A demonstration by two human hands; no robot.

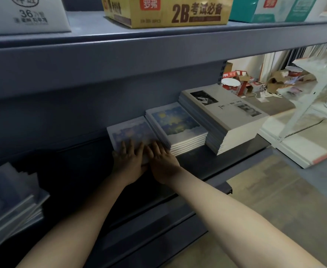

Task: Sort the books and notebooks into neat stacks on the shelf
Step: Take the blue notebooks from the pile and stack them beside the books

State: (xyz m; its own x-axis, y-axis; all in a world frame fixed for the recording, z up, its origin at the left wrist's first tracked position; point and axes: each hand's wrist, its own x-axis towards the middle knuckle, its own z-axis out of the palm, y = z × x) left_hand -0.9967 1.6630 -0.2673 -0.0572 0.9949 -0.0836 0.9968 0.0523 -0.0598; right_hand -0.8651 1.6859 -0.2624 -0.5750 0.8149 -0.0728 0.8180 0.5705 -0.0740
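You are pressing both hands on the leftmost notebook stack (128, 130) on the dark shelf (195, 156). Your left hand (126, 158) and right hand (163, 161) are lying side by side on its near part, fingers stretched flat over the blurred blue-purple cover. Neither grip is closing round anything visible; both are staying wide, and the thumbs are hidden at the near edge. The stack is sitting just beside the starry-cover stack (178, 125), with the tall grey stack (228, 115) further right. If you are squaring it up by pushing, the top cover is likely to slide under flat palms and fan the pile, or its right edge may ride up over the neighbour. The slumped pile (10, 200) at near left is looking ready to slip.
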